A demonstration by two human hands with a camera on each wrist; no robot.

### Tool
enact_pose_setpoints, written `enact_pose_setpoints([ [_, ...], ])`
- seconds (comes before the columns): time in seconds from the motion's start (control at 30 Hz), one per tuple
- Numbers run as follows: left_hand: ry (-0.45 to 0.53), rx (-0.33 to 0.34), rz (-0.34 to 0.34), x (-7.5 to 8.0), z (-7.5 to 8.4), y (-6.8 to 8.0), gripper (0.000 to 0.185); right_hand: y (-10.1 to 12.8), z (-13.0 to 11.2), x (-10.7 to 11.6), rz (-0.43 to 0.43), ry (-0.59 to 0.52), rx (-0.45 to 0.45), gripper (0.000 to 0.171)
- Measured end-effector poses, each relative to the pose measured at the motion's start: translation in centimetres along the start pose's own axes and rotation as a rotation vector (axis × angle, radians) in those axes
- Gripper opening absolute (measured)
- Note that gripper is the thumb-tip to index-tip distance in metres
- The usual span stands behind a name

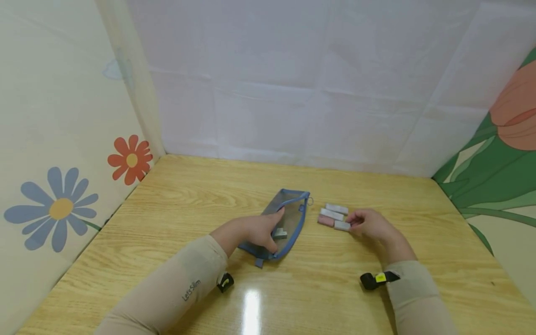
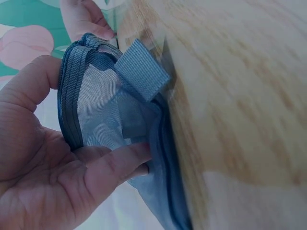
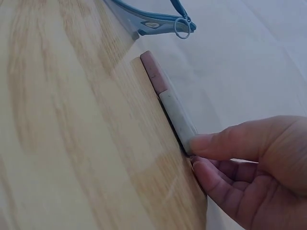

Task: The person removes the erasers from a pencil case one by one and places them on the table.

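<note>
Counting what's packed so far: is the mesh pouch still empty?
No: in the head view a small grey block shows through the mesh pouch held by the left hand.

You wear snug beige sleeves on both arms, ending just behind your bare left hand [image 1: 255, 230] and right hand [image 1: 372, 224]. The left sleeve [image 1: 176, 288] carries small dark lettering. A black strap with a yellow tag [image 1: 378, 278] sits at each wrist.
</note>
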State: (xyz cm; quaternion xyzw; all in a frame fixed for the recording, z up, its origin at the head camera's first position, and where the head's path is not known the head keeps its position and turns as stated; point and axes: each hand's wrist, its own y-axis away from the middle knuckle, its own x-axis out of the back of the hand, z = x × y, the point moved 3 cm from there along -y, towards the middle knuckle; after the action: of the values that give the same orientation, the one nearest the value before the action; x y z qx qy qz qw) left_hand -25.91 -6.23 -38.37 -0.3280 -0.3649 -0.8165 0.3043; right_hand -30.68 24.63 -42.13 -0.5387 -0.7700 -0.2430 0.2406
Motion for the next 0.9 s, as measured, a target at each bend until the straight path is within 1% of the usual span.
enact_pose_setpoints([
  [0.2, -0.005, -0.001, 0.001, 0.0, 0.1, 0.0, 0.107, 0.0, 0.0, 0.0, 0.003, 0.005, -0.007, 0.020],
  [0.37, -0.011, 0.001, -0.002, 0.1, 0.1, 0.1, 0.106, 0.1, 0.1, 0.2, 0.000, -0.004, -0.038, 0.023],
  [0.5, -0.009, 0.002, -0.006, 0.1, 0.1, 0.1, 0.106, 0.2, 0.3, 0.5, 0.022, 0.018, -0.049, 0.025],
  [0.6, -0.006, 0.002, -0.006, 0.0, 0.1, 0.0, 0.106, 0.2, 0.1, 0.8, 0.059, 0.034, -0.062, 0.028],
  [0.73, -0.006, -0.004, -0.004, 0.0, 0.1, 0.0, 0.106, 0.3, -1.0, 0.9, 0.098, 0.027, -0.031, 0.032],
  [0.9, -0.004, -0.005, -0.006, 0.0, 0.0, -0.1, 0.106, 0.3, -3.5, 0.1, 0.107, 0.016, 0.060, 0.032],
])
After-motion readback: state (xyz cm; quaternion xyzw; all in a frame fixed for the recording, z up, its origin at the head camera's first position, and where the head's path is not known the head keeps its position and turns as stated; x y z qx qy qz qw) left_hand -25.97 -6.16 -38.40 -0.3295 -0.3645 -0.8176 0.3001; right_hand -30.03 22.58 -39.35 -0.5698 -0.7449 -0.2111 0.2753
